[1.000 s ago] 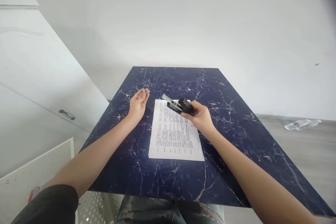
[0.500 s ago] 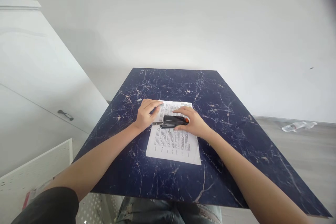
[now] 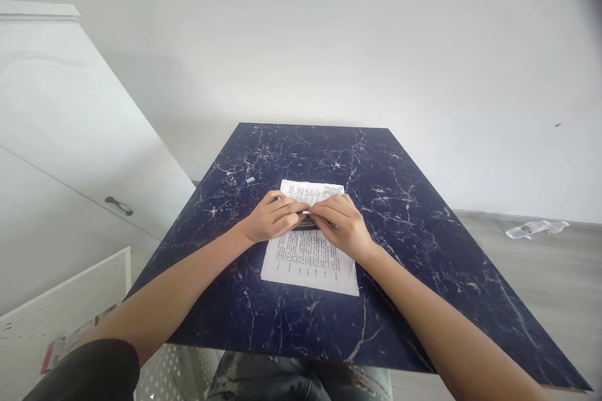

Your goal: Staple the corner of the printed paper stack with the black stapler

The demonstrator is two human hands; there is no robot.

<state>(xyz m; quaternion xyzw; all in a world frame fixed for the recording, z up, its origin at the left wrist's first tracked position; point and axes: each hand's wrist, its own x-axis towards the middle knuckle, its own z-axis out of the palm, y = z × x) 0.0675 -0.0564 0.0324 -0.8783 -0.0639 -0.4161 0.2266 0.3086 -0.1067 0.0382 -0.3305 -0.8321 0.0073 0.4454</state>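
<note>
A black stapler (image 3: 308,223) lies across a printed sheet of paper (image 3: 310,260), mostly covered by my hands. Over it, my left hand (image 3: 275,216) is closed, pinching a small pale strip that looks like staples (image 3: 306,212). My right hand (image 3: 342,220) meets it from the other side, its fingertips and thumb closed at the same strip, just above the stapler. Fingers hide most of the strip, and whether it touches the stapler I cannot tell.
Another small grey strip (image 3: 250,180) lies on the dark blue marbled table (image 3: 404,276), beyond my left hand. A white cabinet (image 3: 84,131) stands at the left, above a white perforated rack (image 3: 89,288). Clear plastic packaging (image 3: 536,229) rests on the floor at right.
My left hand has moved right and nearer with the small strip. The fingers of my right hand have closed in, so both hands now meet over the stapler and cover it.
</note>
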